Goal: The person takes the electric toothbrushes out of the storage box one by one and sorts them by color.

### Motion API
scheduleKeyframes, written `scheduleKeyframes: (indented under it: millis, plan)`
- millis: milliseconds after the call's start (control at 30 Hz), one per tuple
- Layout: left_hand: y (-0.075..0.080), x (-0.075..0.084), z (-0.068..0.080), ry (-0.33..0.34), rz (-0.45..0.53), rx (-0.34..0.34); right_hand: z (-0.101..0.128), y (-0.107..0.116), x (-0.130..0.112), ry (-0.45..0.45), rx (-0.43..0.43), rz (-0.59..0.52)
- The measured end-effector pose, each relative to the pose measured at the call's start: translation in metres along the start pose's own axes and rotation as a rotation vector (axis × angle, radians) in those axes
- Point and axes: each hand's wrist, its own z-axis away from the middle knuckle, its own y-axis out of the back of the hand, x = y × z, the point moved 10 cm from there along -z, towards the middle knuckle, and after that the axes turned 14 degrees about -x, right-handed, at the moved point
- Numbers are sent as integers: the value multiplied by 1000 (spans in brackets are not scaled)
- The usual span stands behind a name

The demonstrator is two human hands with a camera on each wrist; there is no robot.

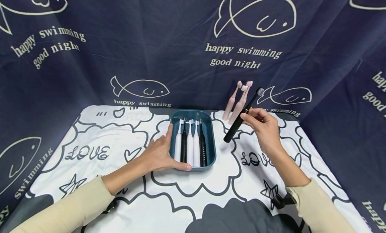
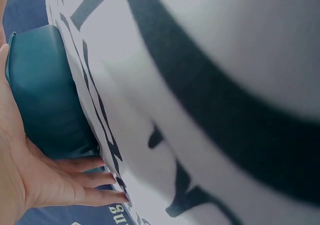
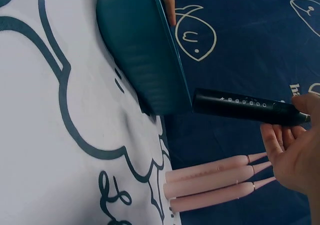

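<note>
A teal tray (image 1: 212, 139) sits on the printed cloth and holds several white and black electric toothbrushes (image 1: 190, 142) lying side by side. My left hand (image 1: 172, 147) rests against the tray's left wall with straight fingers, thumb along the front rim. The left wrist view shows this hand (image 2: 65, 180) flat against the tray (image 2: 45, 90). My right hand (image 1: 245, 114) pinches a black toothbrush (image 1: 238, 124) near its neck and holds it tilted above the cloth, right of the tray. In the right wrist view the black toothbrush (image 3: 240, 105) hangs beside the tray (image 3: 140, 50).
Three pink toothbrushes (image 1: 238, 102) lean against the dark blue fish-print backdrop (image 1: 181, 42) behind the table's far right; they also show as pink toothbrushes (image 3: 215, 182) in the right wrist view. The white cartoon cloth (image 1: 193, 192) covers the table.
</note>
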Motion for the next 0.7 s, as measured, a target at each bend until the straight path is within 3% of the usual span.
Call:
scheduleKeyframes:
  millis: [700]
  plan:
    - [0, 1, 0, -8, -1, 6, -11, 46, 5, 37, 124, -50]
